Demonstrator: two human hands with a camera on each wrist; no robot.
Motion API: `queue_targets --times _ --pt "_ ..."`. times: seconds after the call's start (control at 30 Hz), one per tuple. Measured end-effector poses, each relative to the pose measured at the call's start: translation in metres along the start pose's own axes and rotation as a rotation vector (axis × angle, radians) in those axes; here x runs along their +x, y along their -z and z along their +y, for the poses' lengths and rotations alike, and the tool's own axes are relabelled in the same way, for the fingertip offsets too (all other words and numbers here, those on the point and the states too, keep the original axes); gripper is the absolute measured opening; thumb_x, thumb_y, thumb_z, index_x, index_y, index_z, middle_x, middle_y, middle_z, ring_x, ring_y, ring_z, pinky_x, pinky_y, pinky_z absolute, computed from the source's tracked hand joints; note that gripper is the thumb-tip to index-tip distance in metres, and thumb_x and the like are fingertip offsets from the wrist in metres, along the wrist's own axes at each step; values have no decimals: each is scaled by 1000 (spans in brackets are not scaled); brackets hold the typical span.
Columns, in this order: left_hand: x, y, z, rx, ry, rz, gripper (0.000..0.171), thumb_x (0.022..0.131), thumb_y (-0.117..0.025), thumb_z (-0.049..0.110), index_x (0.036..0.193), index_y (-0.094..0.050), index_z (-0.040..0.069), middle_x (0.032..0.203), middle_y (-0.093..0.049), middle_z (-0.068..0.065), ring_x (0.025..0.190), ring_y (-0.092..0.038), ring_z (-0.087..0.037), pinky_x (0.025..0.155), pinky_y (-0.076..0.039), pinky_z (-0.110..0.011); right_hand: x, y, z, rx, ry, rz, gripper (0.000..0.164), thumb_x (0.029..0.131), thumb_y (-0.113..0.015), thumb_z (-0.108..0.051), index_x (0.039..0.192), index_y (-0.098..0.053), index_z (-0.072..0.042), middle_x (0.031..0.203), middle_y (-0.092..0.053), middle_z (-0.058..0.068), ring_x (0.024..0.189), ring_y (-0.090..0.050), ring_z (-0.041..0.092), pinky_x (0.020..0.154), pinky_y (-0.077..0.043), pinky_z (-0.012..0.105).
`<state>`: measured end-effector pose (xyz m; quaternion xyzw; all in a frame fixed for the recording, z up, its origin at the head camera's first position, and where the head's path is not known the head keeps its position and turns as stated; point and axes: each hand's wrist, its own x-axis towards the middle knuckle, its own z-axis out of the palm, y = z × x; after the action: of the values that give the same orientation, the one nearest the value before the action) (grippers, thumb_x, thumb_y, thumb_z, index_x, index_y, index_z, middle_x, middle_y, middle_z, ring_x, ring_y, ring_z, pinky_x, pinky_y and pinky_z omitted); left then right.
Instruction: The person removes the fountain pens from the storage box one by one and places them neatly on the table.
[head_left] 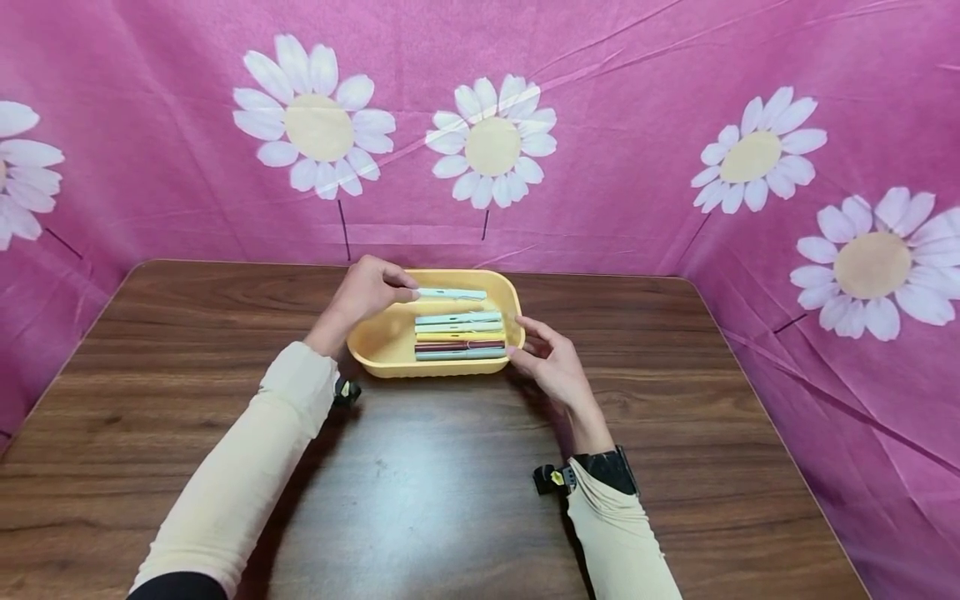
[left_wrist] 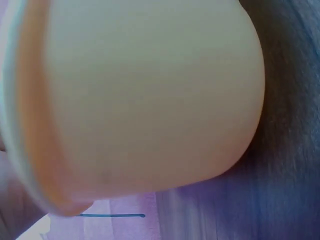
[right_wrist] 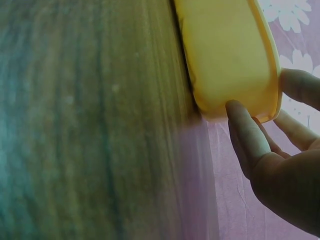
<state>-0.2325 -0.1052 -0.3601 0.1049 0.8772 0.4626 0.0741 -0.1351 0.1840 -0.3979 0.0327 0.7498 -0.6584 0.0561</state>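
A shallow yellow plastic basket (head_left: 386,367) sits near the table's far edge. My left hand (head_left: 365,292) reaches over its back left side and pinches one end of a pale blue pen (head_left: 453,293), which lies crosswise near the back wall. Several more pens, light blue, pale green, yellow, dark maroon (head_left: 460,345) and grey-blue, lie side by side in the basket's right half. My right hand (head_left: 553,363) holds the basket's right end, thumb at the front corner and fingers at the side. In the left wrist view the basket's outer wall (left_wrist: 150,100) hides the pens.
The brown wood-grain table (head_left: 420,500) extends around the basket. Behind it and at the right hangs a pink cloth (head_left: 600,167) printed with white daisies. Dark cameras are strapped to both wrists, the right one (head_left: 551,479) low over the table.
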Motion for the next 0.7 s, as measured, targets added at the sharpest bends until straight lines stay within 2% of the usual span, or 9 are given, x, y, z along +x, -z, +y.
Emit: queue_targets --times 0.13,0.3,0.6,0.7 --pt "-6 6 -2 -49 -17 40 17 89 -79 13 102 -79 2 108 -75 -14 103 -64 -25 86 -51 -37 1 1 1 25 -2 2 58 91 -71 4 145 -51 1 138 -54 24 117 -60 30 80 -58 26" --pt "-15 18 -3 -186 32 98 23 87 -82 15 105 -79 1 108 -74 -11 99 -63 -19 82 -52 -30 0 1 0 45 -14 5 58 90 -72 4 144 -52 1 137 -54 24 115 -61 27 80 -58 28" --pt "-34 42 -10 -288 26 208 21 84 -85 15 101 -80 3 88 -75 4 87 -60 -14 74 -51 -26 1 1 1 71 -15 1 57 89 -72 5 143 -52 2 137 -54 24 117 -61 29 80 -58 29" --pt "-42 49 -12 -288 35 227 22 84 -86 18 102 -81 6 85 -75 8 86 -61 -11 72 -51 -23 0 2 1 69 -14 -2 57 89 -72 4 142 -52 2 137 -54 24 115 -62 27 81 -58 30"
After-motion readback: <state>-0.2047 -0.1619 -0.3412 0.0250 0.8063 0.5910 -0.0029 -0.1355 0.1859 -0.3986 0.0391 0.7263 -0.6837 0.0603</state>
